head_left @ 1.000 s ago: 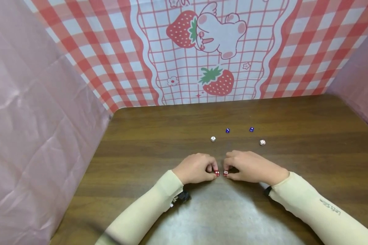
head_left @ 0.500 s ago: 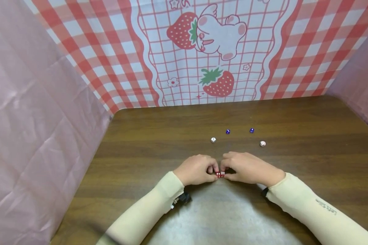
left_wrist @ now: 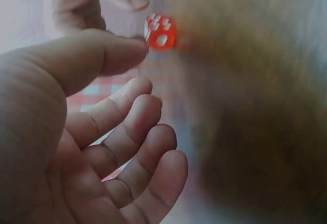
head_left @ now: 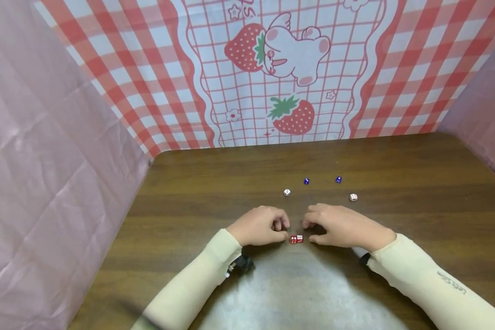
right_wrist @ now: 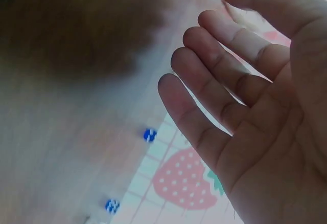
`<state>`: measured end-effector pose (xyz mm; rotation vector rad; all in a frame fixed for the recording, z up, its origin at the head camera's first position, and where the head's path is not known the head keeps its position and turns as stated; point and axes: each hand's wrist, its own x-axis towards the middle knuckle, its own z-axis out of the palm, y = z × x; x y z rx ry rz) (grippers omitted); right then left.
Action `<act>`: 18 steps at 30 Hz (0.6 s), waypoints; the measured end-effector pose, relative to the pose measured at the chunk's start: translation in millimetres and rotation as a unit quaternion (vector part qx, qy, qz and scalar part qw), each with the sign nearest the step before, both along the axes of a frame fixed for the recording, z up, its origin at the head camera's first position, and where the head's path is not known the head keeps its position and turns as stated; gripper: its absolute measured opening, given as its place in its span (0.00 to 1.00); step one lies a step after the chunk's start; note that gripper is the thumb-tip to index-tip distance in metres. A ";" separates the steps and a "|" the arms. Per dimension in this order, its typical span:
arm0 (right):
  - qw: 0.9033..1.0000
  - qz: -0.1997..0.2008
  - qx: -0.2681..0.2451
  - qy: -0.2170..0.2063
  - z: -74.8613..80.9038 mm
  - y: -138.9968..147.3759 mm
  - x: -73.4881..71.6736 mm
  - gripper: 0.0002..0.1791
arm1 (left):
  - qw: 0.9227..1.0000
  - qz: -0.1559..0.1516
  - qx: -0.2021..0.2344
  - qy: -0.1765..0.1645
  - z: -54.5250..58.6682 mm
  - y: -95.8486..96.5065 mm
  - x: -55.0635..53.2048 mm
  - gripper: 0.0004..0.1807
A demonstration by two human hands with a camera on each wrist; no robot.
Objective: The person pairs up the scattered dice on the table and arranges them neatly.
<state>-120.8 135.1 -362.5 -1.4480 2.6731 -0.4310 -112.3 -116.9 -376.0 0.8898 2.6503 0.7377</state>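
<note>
Two red dice with white pips lie side by side on the wooden table, the left red die (head_left: 293, 239) and the right red die (head_left: 299, 239) appearing to touch. Just left of them is my left hand (head_left: 261, 226), its thumb and fingers parted and holding nothing. On the other side my right hand (head_left: 341, 225) stands apart from the dice, fingers loosely bent around no object. The left wrist view has a red die (left_wrist: 161, 31) beyond the thumb tip. Only a sliver of red shows at the top of the right wrist view.
Farther back on the table (head_left: 214, 183) lie a white die (head_left: 287, 192), a blue die (head_left: 306, 181), another blue die (head_left: 338, 179) and a second white die (head_left: 353, 197). A checked strawberry cloth (head_left: 247, 91) hangs behind the table, with pink fabric (head_left: 45, 160) at the left.
Each hand held a red die a second ago, with a gap between the dice. The dice came together, then both hands let go and drew apart sideways.
</note>
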 end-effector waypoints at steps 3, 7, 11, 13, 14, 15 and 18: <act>1.000 -0.022 -0.002 0.006 4.5 9.0 -4.8 0.09 | 1.000 0.026 0.008 0.012 3.6 -5.8 -6.8 0.05; 0.998 -0.059 -0.011 0.018 8.7 19.4 -12.2 0.10 | 0.996 0.073 0.021 0.036 6.9 -12.4 -16.5 0.04; 0.996 -0.089 -0.017 0.021 10.9 30.9 -19.7 0.10 | 0.991 0.114 0.026 0.059 5.8 -17.1 -26.1 0.06; 0.994 -0.105 -0.015 0.017 11.5 37.5 -24.1 0.10 | 0.989 0.132 0.025 0.067 4.5 -18.1 -30.8 0.08; 0.993 -0.113 -0.012 0.014 11.7 40.8 -26.5 0.10 | 0.987 0.139 0.024 0.070 3.9 -18.4 -33.1 0.09; 0.993 -0.120 -0.012 0.011 12.0 44.2 -28.7 0.10 | 0.986 0.146 0.024 0.071 3.5 -18.5 -35.3 0.10; 0.990 -0.140 -0.010 -0.001 12.3 53.2 -35.0 0.11 | 0.985 0.158 0.028 0.066 2.6 -18.6 -40.3 0.12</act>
